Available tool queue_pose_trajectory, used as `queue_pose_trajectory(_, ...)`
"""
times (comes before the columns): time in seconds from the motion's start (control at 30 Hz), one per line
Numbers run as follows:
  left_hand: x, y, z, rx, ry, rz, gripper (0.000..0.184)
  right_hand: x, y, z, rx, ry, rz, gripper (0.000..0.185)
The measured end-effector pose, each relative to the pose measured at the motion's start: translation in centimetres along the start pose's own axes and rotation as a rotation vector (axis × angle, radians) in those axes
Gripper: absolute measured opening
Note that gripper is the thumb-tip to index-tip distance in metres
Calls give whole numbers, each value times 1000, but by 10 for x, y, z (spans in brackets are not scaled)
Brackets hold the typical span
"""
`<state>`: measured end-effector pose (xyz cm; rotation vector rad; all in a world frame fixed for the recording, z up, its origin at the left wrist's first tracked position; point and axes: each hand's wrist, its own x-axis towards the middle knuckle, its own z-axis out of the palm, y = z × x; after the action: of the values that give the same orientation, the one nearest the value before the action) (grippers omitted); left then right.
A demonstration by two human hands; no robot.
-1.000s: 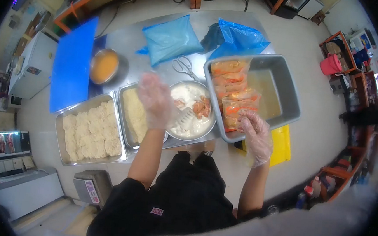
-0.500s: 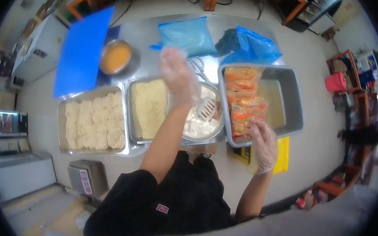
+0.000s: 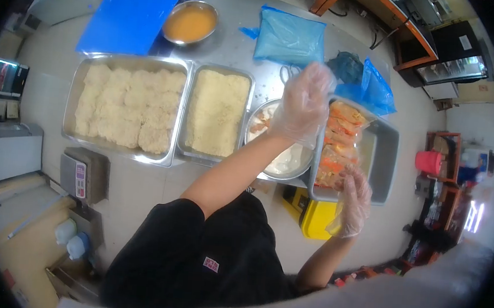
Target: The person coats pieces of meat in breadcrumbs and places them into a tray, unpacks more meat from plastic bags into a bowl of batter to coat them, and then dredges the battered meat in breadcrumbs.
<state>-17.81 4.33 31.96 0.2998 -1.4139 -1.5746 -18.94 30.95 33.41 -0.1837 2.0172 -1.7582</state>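
My left hand (image 3: 303, 106), in a clear plastic glove, is raised over the round bowl (image 3: 309, 167) of white batter beside the grey tub's left rim. Its fingers are bent and blurred, so I cannot tell whether they hold anything. My right hand (image 3: 355, 203), also gloved, is at the near rim of the grey tub (image 3: 393, 158). Its fingers pinch the near edge of a clear plastic bag around the orange-coated meat (image 3: 339, 143), which lies along the tub's left side. Pieces of meat show in the batter; my left hand and forearm hide part of the bowl.
Left of the bowl stand a tray of yellowish crumbs (image 3: 218, 112) and a larger tray of breaded pieces (image 3: 127, 108). Behind are a bowl of orange liquid (image 3: 190, 23), a blue board (image 3: 133, 14) and blue bags (image 3: 289, 37). A yellow container (image 3: 318, 219) stands below the tub.
My left hand has moved right, from above the crumb tray's edge towards the tub. My right hand stays by the meat. The view has shifted, and the white slotted spatula in the batter is now hidden.
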Motion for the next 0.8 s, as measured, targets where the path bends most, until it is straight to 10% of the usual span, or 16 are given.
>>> queue_pose_trajectory(0.13,31,35,-34,165,112,342,8,1,1,2,-54,23,-29,26)
queue_pose_trajectory(0.3,40,20,-61,73,163,70,10,0,5,13,-107,-11,-5,28)
queue_pose_trajectory(0.43,24,-50,-57,205,153,248,9,1,-4,30,-153,-27,2,30)
queue_pose_trajectory(0.53,12,-46,-52,43,86,43,19,-2,-11,40,-139,-35,-16,30)
queue_pose_trajectory(0.8,28,43,-41,142,-133,271,8,-5,-10,25,-29,-40,-46,28)
